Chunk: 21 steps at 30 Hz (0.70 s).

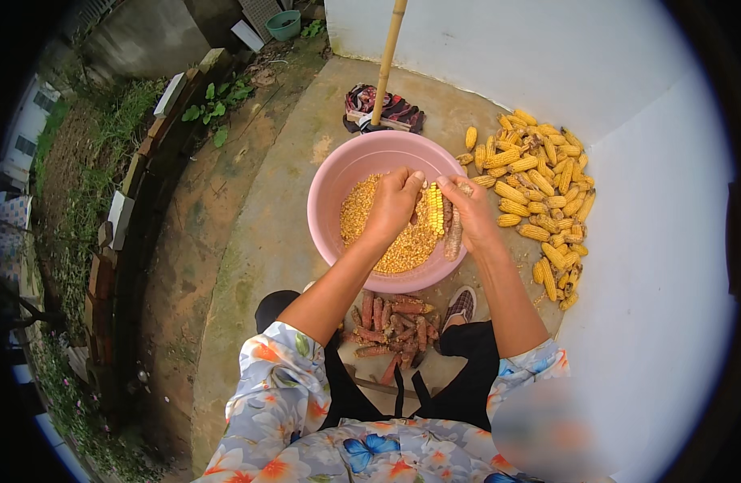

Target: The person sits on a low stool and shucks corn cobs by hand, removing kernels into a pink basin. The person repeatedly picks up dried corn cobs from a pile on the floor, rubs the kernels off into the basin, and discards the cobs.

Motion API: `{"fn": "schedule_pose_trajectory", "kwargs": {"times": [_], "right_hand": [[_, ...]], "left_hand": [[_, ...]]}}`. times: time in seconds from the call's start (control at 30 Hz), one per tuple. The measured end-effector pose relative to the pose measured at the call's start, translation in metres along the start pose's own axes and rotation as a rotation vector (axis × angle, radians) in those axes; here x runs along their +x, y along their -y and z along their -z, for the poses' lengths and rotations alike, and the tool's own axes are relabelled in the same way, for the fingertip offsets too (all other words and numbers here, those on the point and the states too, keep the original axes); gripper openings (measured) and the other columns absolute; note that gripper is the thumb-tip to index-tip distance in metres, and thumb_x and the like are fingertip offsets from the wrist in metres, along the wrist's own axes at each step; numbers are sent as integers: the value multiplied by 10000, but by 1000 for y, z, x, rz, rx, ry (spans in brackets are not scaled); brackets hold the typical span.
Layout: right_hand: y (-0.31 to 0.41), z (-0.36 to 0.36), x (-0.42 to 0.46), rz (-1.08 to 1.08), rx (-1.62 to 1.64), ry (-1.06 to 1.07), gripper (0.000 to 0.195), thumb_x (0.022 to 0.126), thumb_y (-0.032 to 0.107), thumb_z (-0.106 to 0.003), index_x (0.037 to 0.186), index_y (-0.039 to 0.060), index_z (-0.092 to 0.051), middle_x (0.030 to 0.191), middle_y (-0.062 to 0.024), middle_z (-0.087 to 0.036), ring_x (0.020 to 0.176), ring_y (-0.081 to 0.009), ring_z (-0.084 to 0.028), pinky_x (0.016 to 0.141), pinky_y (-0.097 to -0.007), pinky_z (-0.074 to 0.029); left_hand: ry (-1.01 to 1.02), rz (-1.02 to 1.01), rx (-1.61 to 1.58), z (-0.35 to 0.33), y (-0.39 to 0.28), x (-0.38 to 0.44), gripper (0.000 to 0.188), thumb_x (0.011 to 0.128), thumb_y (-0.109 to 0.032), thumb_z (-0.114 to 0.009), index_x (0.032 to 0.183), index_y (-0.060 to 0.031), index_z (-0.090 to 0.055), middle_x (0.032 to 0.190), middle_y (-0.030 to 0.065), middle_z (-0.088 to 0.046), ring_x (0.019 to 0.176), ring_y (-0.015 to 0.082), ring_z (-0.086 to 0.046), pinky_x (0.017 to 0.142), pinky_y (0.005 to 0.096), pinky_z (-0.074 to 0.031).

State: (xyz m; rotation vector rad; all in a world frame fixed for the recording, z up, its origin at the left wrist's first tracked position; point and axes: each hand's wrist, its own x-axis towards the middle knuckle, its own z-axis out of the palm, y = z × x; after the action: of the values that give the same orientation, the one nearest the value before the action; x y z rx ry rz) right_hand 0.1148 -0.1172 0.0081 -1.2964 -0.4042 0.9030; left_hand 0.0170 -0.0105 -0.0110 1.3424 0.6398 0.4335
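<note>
A partly stripped corn cob (pixel 435 209) with bright yellow kernel rows is in my right hand (pixel 474 211). Bare cob (pixel 453 238) also shows against the same palm, pale and reddish. Close on its left, my left hand (pixel 396 202) has curled fingers, with the thumb against the index finger; whether anything is inside them is hidden. Both hands are above a pink plastic basin (pixel 326 184). Loose yellow corn kernels (pixel 401 253) cover its bottom.
Many unshelled corn cobs (pixel 539 181) are heaped by the white wall (pixel 654 199) at right. Stripped reddish cobs (pixel 401 329) lie between my feet, beside a plaid shoe (pixel 461 305). A bamboo pole (pixel 387 66) stands beyond the basin near patterned cloth (pixel 401 111).
</note>
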Motion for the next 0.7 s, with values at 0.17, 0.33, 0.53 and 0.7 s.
{"fn": "schedule_pose_trajectory", "kwargs": {"times": [0.17,0.33,0.53,0.7], "right_hand": [[-3,5,4,38,-65,-104,225,868,227,-649,933,13,-621,755,-19,-604,593,-55,-532,495,-193,-410],[2,2,2,16,-57,-167,247,848,228,-680,952,12,-620,728,-6,-586,555,-58,-503,476,-184,-393],[2,3,1,32,49,-109,285,826,219,-711,972,-3,-609,721,-8,-581,528,-55,-481,457,-191,-385],[-5,-2,0,67,98,-34,279,833,211,-703,990,1,-607,733,-10,-586,524,-52,-481,452,-192,-383]], "left_hand": [[1,-73,-66,-10,-3,-3,224,946,-197,-495,914,18,-550,676,26,-525,530,88,-511,428,246,-419],[154,70,-103,-4,5,-2,300,976,-326,-442,1047,-50,-535,779,-2,-542,629,93,-547,510,224,-430],[210,84,-496,-16,-1,-7,298,991,-297,-411,956,-42,-561,725,49,-597,601,117,-568,539,228,-461],[304,44,-569,-11,8,-4,310,999,-320,-381,1008,-58,-547,779,58,-624,655,129,-586,520,235,-438]]}}
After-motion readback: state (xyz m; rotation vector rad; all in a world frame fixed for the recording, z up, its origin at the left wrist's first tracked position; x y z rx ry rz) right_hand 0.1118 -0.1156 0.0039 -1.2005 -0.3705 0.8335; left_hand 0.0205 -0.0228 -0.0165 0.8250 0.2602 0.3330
